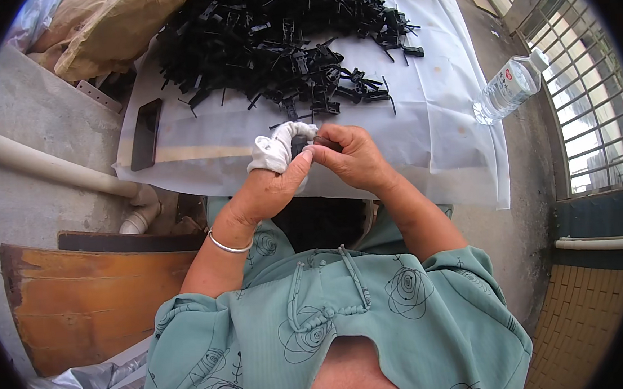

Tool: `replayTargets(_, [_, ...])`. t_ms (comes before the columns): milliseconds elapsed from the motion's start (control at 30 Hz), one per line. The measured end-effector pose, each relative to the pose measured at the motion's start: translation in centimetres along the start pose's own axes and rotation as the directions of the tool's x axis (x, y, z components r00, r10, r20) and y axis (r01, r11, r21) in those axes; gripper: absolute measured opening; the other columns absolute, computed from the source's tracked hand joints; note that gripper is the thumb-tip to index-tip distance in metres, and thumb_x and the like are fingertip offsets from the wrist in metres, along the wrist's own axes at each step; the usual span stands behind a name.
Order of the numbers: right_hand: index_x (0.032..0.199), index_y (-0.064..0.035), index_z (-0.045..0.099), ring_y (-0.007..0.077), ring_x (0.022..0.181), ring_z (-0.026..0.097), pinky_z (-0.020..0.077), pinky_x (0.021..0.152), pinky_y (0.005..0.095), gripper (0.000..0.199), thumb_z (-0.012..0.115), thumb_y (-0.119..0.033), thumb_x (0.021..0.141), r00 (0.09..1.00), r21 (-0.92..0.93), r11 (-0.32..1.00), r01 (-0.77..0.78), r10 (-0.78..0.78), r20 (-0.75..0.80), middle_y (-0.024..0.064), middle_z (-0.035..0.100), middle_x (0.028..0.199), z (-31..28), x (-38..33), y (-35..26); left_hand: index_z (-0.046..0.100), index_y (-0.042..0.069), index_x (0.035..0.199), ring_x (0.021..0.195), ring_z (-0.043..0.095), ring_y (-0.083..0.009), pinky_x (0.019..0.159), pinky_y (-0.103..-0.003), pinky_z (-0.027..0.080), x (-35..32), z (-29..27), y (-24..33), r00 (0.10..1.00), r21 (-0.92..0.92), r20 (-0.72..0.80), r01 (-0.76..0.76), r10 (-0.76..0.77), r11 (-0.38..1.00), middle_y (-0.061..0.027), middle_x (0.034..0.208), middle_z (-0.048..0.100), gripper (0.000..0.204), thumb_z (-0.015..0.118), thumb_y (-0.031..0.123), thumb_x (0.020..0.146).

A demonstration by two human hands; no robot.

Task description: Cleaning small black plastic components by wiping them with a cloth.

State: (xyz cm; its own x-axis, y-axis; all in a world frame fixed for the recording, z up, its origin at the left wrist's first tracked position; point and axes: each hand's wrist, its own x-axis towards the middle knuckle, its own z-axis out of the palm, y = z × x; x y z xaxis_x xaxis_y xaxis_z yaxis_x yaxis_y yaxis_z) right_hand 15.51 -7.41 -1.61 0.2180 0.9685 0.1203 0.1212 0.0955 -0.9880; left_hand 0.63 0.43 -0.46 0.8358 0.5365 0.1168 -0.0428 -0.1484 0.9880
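Observation:
My left hand, with white cloth over its fingers and the thumb bare, is closed round a small black plastic part at the table's near edge. My right hand meets it there, its thumb and fingers pinched together at the part's right side. Something dark shows between those fingers, too covered to name. Just beyond both hands lies a large heap of similar black plastic parts, many with thin prongs sticking out.
White plastic sheeting covers the table. A dark phone lies at the left, and a clear bottle stands near the right edge. Brown wrapping bulges at the far left. A pale pipe runs along the left wall.

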Motion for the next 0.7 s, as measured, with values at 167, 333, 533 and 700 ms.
replayTargets(167, [0.069,-0.0019,0.056,0.0043,0.058,0.037,0.0332,0.050,0.0221,0.025,0.064,-0.020,0.084,0.997,-0.078,0.995,0.058,-0.061,-0.046,-0.0049,0.043,0.059,0.1,-0.4,0.0,0.040,0.003,0.118,0.059,0.037,-0.0038,0.051,-0.019,0.034,-0.4,-0.4,1.1,0.967,-0.249,0.157,0.236,-0.202,0.939,0.0018,0.075,0.044,0.032,0.047,0.013,0.088])
replayTargets(333, [0.071,-0.0007,0.057,0.0046,0.059,0.038,0.0342,0.051,0.0226,0.026,0.061,-0.021,0.086,0.996,-0.074,0.995,0.063,-0.067,-0.064,-0.0038,0.045,0.060,0.8,-0.9,0.0,0.039,0.003,0.119,0.055,0.036,-0.0041,0.049,-0.020,0.034,-0.4,-0.2,1.1,0.979,-0.091,0.129,0.171,-0.158,0.981,0.0021,0.072,0.043,0.032,0.045,0.011,0.088])
replayTargets(533, [0.076,-0.0002,0.056,0.0085,0.063,0.044,0.0393,0.057,0.0255,0.030,0.052,-0.025,0.091,0.999,-0.138,0.990,-0.005,0.012,0.053,0.0012,0.050,0.065,0.0,-1.2,-0.8,0.043,0.003,0.111,0.064,0.040,-0.0057,0.055,-0.021,0.037,-0.8,0.2,0.9,0.985,-0.112,0.024,0.170,-0.169,0.979,0.0005,0.077,0.046,0.026,0.042,0.007,0.085])
replayTargets(700, [0.078,0.0006,0.056,0.0116,0.063,0.046,0.0410,0.058,0.0276,0.028,0.049,-0.022,0.092,0.987,-0.250,0.963,0.104,-0.069,0.144,0.0071,0.053,0.065,0.3,-1.1,-0.8,0.045,0.003,0.106,0.074,0.043,-0.0084,0.066,-0.022,0.039,-0.6,0.4,0.3,0.997,0.002,-0.006,0.080,-0.080,0.997,-0.0023,0.087,0.048,0.024,0.041,0.003,0.083])
